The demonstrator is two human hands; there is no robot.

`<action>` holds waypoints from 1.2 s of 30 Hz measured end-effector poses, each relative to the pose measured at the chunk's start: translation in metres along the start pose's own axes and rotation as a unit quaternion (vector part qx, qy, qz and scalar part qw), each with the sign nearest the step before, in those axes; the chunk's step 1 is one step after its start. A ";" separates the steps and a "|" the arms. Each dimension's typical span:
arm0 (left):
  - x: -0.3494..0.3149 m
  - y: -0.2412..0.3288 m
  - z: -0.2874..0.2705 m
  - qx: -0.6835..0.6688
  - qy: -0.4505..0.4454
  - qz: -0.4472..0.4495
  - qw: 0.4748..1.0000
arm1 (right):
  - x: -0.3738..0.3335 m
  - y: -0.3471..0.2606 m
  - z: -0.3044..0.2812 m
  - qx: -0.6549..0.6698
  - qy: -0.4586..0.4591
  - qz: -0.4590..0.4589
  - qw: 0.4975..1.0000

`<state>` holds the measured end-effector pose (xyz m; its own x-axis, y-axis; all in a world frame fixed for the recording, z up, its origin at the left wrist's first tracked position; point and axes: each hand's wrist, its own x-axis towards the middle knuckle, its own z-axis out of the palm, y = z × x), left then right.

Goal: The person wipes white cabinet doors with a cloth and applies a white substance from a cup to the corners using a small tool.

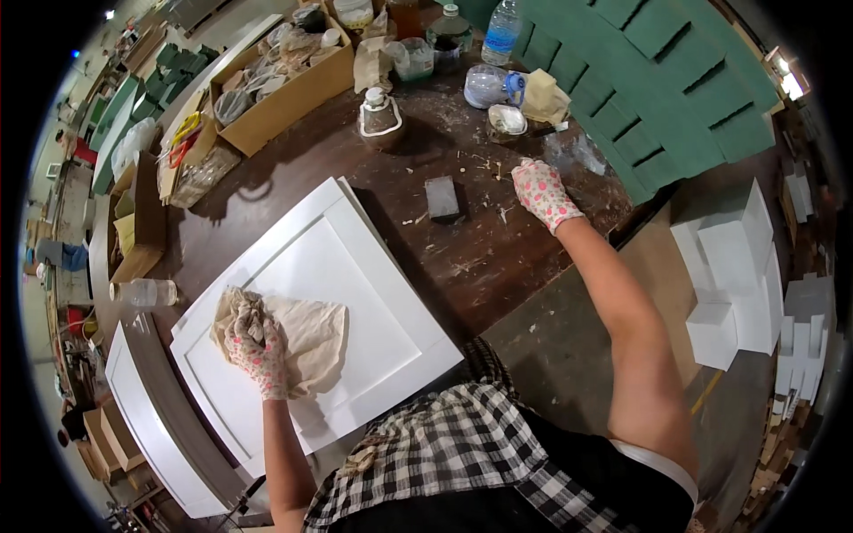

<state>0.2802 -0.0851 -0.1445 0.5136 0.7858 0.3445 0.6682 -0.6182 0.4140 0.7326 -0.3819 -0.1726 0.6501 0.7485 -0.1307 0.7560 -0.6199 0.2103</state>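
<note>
A white cabinet door panel [355,266] with a raised frame lies on the dark table in front of me. My left hand [256,346], in a flowered glove, is closed round a beige cloth [311,338], part of which spreads over the panel. Out to the right, my right hand [544,194], gloved the same way, is low over the tabletop with its fingers curled in. Whatever those fingers may hold is hidden. Between the panel and that hand sits a grey sanding block [441,197]. A small open tub [506,123] stands just beyond my right hand.
Along the table's [480,253] far side are a cardboard box [275,89] of bags, a bottle with a white cap [380,120], a tipped plastic bottle [490,86] and an upright water bottle [502,35]. Green panels [657,80] rise at right. More white panels [164,400] lie at left.
</note>
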 end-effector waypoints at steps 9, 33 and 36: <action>0.006 -0.002 -0.004 0.031 0.015 0.054 0.998 | 0.009 0.022 0.021 0.204 0.031 0.110 0.972; 0.049 0.004 0.021 0.031 0.003 -0.052 0.998 | 0.052 -0.229 -0.090 0.216 0.220 -0.447 0.840; 0.052 0.003 0.020 0.046 -0.004 -0.046 0.998 | 0.065 -0.230 -0.101 0.113 0.221 -0.425 0.870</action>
<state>0.3197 -0.0457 -0.1425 0.4523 0.8391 0.3020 0.7589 -0.5401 0.3639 0.5932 -0.1662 -0.1313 -0.2062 0.9459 0.2507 0.9778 0.2088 0.0164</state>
